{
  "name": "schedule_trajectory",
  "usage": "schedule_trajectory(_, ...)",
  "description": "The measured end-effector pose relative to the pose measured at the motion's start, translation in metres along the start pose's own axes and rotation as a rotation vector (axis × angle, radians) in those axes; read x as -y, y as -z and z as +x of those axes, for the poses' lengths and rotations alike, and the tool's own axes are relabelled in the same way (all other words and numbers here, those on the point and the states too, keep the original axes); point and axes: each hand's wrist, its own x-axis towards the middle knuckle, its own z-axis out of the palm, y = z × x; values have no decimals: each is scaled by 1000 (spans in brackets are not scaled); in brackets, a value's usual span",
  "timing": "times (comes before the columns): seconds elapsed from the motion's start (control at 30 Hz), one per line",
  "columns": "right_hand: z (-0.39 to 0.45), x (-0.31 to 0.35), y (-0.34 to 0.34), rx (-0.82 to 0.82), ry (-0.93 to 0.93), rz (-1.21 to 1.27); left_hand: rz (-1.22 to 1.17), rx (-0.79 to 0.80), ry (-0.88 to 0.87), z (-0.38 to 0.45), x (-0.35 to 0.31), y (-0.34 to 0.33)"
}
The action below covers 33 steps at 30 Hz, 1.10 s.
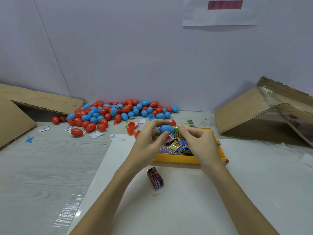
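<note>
At the tabletop's left edge a flattened cardboard box (pixel 20 106) lies open on its side, with a small blue toy figure (pixel 29 139) on the wood-grain surface just in front of it. Along the far edge, against the wall, a heap of red and blue plastic eggs (pixel 108 112) spreads out, with white paper slips (pixel 97 134) scattered at its near side and one red egg (pixel 77 132) lying apart from the rest. Open red egg halves (pixel 131 128) sit between the heap and the person's hands.

Near the middle of the tabletop, the left hand (pixel 149 139) pinches a blue egg (pixel 166 128) between thumb and fingers, holding it on its side above the far left corner of a yellow tray (pixel 177 159). The egg is smooth, glossy and plain, with no label. The right hand (pixel 198 141), fingers curled, pinches a small green packet (pixel 176 131) that touches the egg's right end. The tray is filled with small printed packets (pixel 174 146) in yellow, blue, pink and green; their print is too small to read. A banded bundle of purple packets (pixel 155 178) lies on a white sheet (pixel 186 209) just in front of the tray, between the two forearms; its lettering cannot be made out either.

Beyond the tray's far right corner lie another green packet (pixel 190 122) and a rubber band (pixel 203 123). A second cardboard box (pixel 245 116), taped and tipped on its side, stands at the tabletop's right edge. On the wall above hangs a white paper (pixel 220 17) bearing a dark red bar whose content is blurred.
</note>
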Motion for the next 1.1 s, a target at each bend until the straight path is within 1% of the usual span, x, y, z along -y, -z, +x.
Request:
schedule_trajectory(0.13,-1,3,0,6,2,101,-49,-32,10,0,0,0)
schedule_trajectory(0.3,-2,1,-2,-9,40,26,-56,-48,4,0,-1,-1)
schedule_trajectory(0.47,-1,-2,-4,110,60,63,-88,-71,22,1,-2,-2)
schedule_trajectory(0.53,-1,-3,-5,128,67,79,-98,-68,21,1,-2,-1)
schedule_trajectory(0.7,0,-4,-6,107,66,141,-115,-60,23,1,-1,1)
schedule_trajectory(0.83,1,-5,-6,77,51,137,-113,-60,14,2,-1,1)
schedule_trajectory(1.1,0,-4,-5,67,43,143,-48,-57,-38,1,-3,2)
